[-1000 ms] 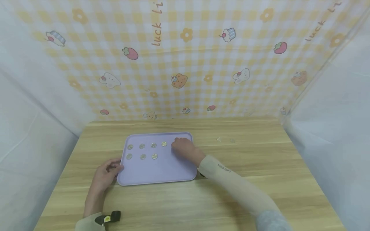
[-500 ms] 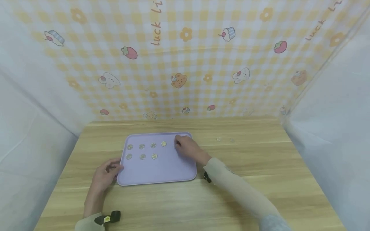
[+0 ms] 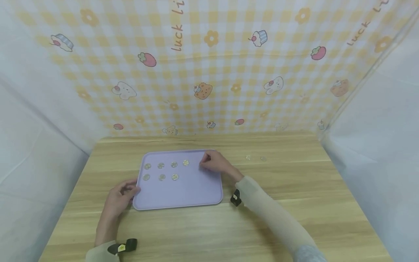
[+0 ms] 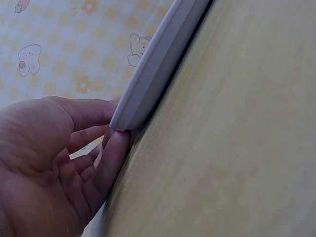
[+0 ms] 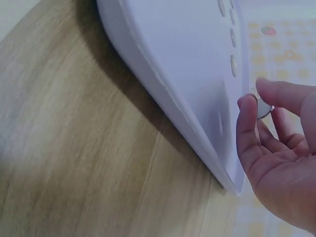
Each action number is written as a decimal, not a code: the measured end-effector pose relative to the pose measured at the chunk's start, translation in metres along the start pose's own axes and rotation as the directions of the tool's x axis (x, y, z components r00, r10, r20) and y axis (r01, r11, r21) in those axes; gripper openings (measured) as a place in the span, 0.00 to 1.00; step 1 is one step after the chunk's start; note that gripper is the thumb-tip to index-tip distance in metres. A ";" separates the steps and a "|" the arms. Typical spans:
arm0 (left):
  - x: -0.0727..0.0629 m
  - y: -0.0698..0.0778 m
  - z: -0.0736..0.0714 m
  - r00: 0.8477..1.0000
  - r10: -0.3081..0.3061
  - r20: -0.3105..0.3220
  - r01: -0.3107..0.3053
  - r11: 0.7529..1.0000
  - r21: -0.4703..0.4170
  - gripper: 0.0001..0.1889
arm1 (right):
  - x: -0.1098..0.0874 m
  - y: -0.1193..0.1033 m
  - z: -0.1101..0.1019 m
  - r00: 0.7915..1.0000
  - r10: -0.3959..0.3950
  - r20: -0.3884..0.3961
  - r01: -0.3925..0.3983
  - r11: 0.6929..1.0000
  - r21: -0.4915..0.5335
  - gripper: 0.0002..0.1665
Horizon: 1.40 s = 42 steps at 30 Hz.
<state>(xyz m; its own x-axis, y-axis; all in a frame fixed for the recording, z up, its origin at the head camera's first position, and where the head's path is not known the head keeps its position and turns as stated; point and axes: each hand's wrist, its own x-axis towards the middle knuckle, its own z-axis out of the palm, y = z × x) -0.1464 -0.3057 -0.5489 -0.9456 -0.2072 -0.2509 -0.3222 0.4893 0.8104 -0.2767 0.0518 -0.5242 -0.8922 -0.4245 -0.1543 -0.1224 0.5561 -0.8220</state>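
Observation:
A lilac tray [image 3: 178, 198] lies on the wooden table, with several silvery coins [image 3: 162, 177] in two rows on its left half. My left hand [image 3: 118, 198] grips the tray's left edge; in the left wrist view the fingers [image 4: 94, 113] lie above and below the rim. Over the tray's upper right corner is my right hand [image 3: 215, 162]. The right wrist view shows a coin [image 5: 263, 108] pinched between its thumb and fingers, held apart from the tray floor. From the head view that coin is hidden.
Two more coins, one nearer [image 3: 248, 158] and one farther right [image 3: 263, 159], lie on the table [image 3: 278, 189] beyond the right hand. A yellow checked cloth [image 3: 229, 72] hangs behind the table, and white cloth walls [image 3: 376, 145] flank it.
My right hand has shifted a little to the right over the tray, and its fingers have turned more into view. The left hand, tray and lying coins look unmoved.

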 end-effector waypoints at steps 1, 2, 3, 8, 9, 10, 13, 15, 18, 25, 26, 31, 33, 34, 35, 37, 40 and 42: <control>0.000 0.000 0.000 1.000 -0.001 -0.001 0.001 1.000 -0.002 0.24 | 0.000 0.000 0.000 1.000 0.004 0.006 -0.004 1.000 0.006 0.06; 0.000 0.000 0.000 1.000 0.000 0.000 0.000 1.000 -0.002 0.24 | -0.001 0.000 0.000 1.000 0.009 0.012 -0.009 1.000 0.013 0.06; 0.000 0.000 0.000 1.000 0.000 -0.001 0.000 1.000 -0.005 0.24 | -0.001 0.000 0.000 1.000 0.014 0.019 -0.015 1.000 0.024 0.07; 0.000 0.000 0.000 1.000 -0.002 0.004 0.002 1.000 -0.010 0.25 | 0.000 0.007 0.004 0.997 0.029 0.067 -0.037 0.993 0.110 0.08; 0.000 0.000 0.000 1.000 -0.002 0.005 0.002 1.000 -0.010 0.25 | 0.000 0.008 0.005 0.997 0.031 0.074 -0.040 0.991 0.126 0.08; 0.000 0.000 0.000 1.000 0.000 0.005 0.000 1.000 -0.007 0.25 | 0.001 0.010 0.006 0.997 0.029 0.078 -0.040 0.989 0.140 0.08; -0.001 0.001 -0.001 1.000 0.008 0.003 -0.008 1.000 -0.001 0.25 | -0.001 0.009 0.007 0.998 -0.008 0.067 0.001 0.994 0.109 0.10; -0.001 0.001 -0.001 1.000 0.011 0.000 -0.011 1.000 0.003 0.25 | -0.005 0.004 0.008 0.997 -0.059 0.052 0.059 0.998 0.002 0.13; -0.001 0.001 -0.001 1.000 0.009 -0.004 -0.009 1.000 0.006 0.24 | -0.010 -0.006 0.010 0.986 -0.160 0.042 0.166 0.961 -0.222 0.16; -0.001 0.002 -0.001 1.000 0.002 -0.005 -0.002 1.000 0.009 0.24 | -0.010 -0.008 0.015 0.969 -0.241 0.057 0.244 0.892 -0.381 0.12; -0.001 0.002 -0.001 1.000 0.001 -0.004 -0.001 1.000 0.009 0.24 | -0.010 -0.007 0.015 0.970 -0.237 0.056 0.241 0.896 -0.373 0.13; -0.002 0.002 -0.001 1.000 -0.008 0.003 0.008 1.000 0.007 0.25 | -0.010 -0.001 0.013 0.976 -0.210 0.056 0.217 0.914 -0.344 0.14; -0.002 0.003 -0.001 1.000 -0.010 0.004 0.010 1.000 0.008 0.25 | -0.011 0.001 0.013 0.977 -0.206 0.052 0.211 0.913 -0.350 0.15; -0.002 0.003 -0.001 1.000 -0.010 0.004 0.010 1.000 0.008 0.25 | -0.012 0.002 0.013 0.977 -0.206 0.051 0.211 0.911 -0.355 0.15; -0.002 0.003 -0.001 1.000 -0.010 0.005 0.010 1.000 0.008 0.25 | -0.012 0.003 0.013 0.977 -0.208 0.050 0.212 0.907 -0.365 0.16; -0.002 0.003 -0.001 1.000 -0.008 0.004 0.008 1.000 0.009 0.25 | -0.013 0.005 0.013 0.973 -0.225 0.053 0.228 0.898 -0.376 0.17; -0.002 0.004 -0.001 1.000 -0.006 0.004 0.006 1.000 0.011 0.25 | -0.012 0.007 0.014 0.961 -0.269 0.067 0.273 0.880 -0.389 0.16; -0.003 0.004 -0.001 1.000 -0.004 0.001 0.004 1.000 0.010 0.25 | -0.013 0.007 0.015 0.952 -0.295 0.083 0.303 0.866 -0.397 0.15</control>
<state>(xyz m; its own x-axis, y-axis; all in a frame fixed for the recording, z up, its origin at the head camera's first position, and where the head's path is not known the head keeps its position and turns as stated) -0.1451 -0.3044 -0.5446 -0.9442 -0.2084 -0.2550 -0.3268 0.4966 0.8041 -0.2598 0.0506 -0.5357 -0.7770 -0.6275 0.0504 -0.5494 0.6368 -0.5409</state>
